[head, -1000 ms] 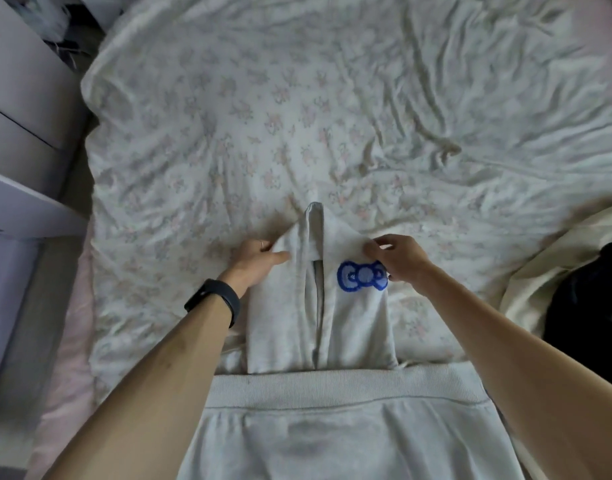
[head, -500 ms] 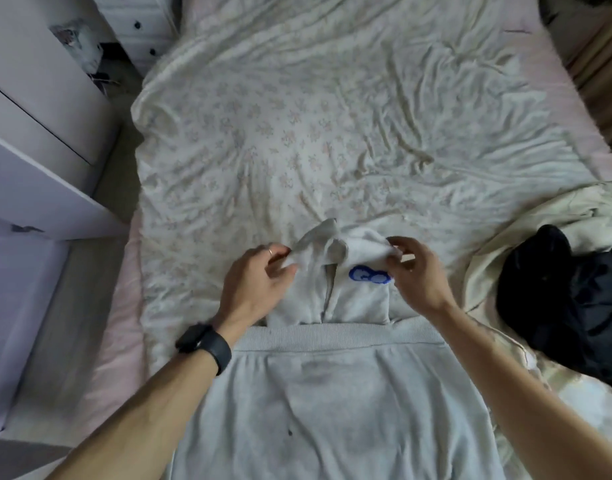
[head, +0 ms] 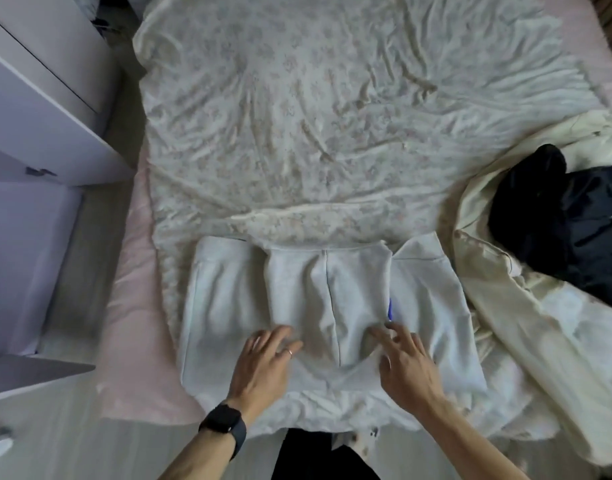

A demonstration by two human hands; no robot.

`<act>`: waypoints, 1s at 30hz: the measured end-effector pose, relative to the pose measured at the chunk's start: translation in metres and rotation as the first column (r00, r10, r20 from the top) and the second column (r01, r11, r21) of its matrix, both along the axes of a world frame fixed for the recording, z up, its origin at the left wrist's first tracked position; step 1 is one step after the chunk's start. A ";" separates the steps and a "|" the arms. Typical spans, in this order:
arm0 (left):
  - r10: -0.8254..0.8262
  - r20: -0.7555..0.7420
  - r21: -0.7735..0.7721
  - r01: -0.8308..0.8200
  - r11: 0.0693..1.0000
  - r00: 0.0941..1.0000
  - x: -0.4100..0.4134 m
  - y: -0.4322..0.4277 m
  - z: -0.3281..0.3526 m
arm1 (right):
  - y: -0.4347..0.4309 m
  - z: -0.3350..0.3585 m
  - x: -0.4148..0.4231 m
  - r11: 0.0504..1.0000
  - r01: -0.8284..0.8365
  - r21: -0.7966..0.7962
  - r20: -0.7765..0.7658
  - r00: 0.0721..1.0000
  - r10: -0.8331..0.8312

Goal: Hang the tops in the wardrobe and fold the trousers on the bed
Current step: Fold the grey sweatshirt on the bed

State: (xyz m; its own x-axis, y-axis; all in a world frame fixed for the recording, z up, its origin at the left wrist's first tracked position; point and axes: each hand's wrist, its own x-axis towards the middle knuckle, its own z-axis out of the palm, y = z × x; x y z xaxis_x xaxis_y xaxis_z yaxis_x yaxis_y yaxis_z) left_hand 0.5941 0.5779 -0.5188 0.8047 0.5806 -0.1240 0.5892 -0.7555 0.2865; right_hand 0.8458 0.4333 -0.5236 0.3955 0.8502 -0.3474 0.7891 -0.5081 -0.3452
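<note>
The pale grey trousers (head: 328,306) lie folded at the near edge of the bed (head: 297,116), long side along that edge. The doubled legs sit over the middle, seam running away from the person. The left hand (head: 263,368) and right hand (head: 406,368) rest on the legs' near end, fingers (head: 280,336) straight, spread, gripping nothing.

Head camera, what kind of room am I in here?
Most likely a bedroom: a bed with a rumpled floral sheet, a white wardrobe beside it, and pale trousers partly folded on the bed.
</note>
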 end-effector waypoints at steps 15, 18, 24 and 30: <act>0.087 -0.530 -0.066 -0.144 0.987 0.843 0.038 0.056 -0.034 | 0.037 -0.025 -0.002 0.892 -0.064 -0.448 -0.044 0.998 0.050; 0.072 -0.442 -0.026 -0.093 0.995 0.894 0.033 0.064 -0.031 | 0.046 -0.011 0.000 0.908 -0.049 -0.416 0.009 0.998 0.058; 0.065 -0.061 0.108 -0.058 0.992 0.996 0.071 0.070 -0.025 | 0.103 -0.012 -0.006 0.973 -0.044 0.229 0.172 0.985 0.004; 0.134 -0.365 0.105 -0.102 0.989 0.921 0.044 0.117 -0.072 | 0.106 -0.060 0.046 0.956 0.048 -0.291 0.090 0.996 -0.022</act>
State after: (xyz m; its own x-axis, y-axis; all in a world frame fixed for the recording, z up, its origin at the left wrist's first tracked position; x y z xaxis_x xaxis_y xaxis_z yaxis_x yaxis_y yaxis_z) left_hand 0.6379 0.6948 -0.5908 0.6358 0.6894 -0.3470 0.7274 -0.6856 -0.0294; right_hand 0.8918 0.5391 -0.5832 0.4621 0.7015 -0.5425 0.7891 -0.6045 -0.1096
